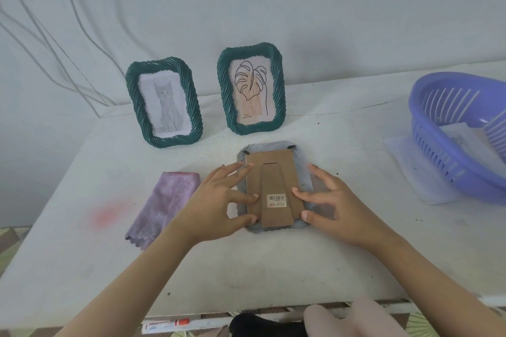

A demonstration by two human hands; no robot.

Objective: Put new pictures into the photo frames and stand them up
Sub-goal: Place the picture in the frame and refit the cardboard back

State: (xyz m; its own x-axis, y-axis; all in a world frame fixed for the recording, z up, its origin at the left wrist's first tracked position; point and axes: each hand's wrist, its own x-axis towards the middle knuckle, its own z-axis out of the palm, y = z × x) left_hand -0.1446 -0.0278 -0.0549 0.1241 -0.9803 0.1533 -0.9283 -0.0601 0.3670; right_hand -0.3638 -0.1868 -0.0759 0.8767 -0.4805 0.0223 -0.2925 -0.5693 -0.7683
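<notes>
Green frames standing: two; grey frame: one.

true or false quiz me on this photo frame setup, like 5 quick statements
1. The green frame with the cat drawing and the green frame with the leaf drawing both stand upright. True.
2. The grey frame lies face up, showing its picture. False: it lies face down, with its cardboard back on top.
3. The left hand and the right hand both touch the grey frame. True.
4. The purple cloth lies to the right of the grey frame. False: it lies to its left, beside the left hand.
5. The blue basket sits off to the right of the grey frame. True.
</notes>
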